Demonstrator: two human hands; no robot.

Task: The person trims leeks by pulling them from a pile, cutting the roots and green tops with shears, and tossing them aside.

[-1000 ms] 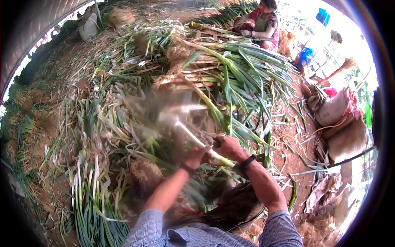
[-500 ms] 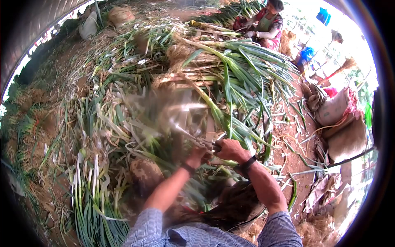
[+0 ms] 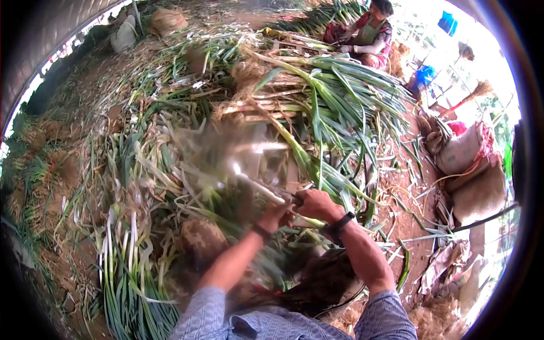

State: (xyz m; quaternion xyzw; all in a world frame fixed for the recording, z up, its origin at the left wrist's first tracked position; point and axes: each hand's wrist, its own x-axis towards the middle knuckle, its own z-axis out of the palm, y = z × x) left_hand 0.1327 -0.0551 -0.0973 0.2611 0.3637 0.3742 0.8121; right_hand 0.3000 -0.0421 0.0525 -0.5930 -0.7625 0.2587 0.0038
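Observation:
Close together above my lap are my two hands. My left hand point(image 3: 276, 216) is closed round a pale leek stalk point(image 3: 262, 190) that points up and to the left. My right hand point(image 3: 318, 205) is closed on a small dark tool point(image 3: 294, 198) beside the stalk; its exact shape is hard to make out. A large pile of untrimmed leeks point(image 3: 340, 102) with brown roots lies just beyond my hands. Down at the left, white-stemmed leeks point(image 3: 129, 255) lie side by side with their green leaves toward me. A smeared patch blurs the middle of the view.
Loose leaves and peelings point(image 3: 153, 107) cover the ground at the left. Another person point(image 3: 371, 37) sits at the top right beside more leeks. Sacks point(image 3: 462, 150) are stacked at the right, with a blue bag point(image 3: 424, 76) beyond them.
The pale stalk shows more clearly above my left hand, and its near end sits closer to my fingers. My right hand has barely moved. The other person's head and arms have shifted slightly.

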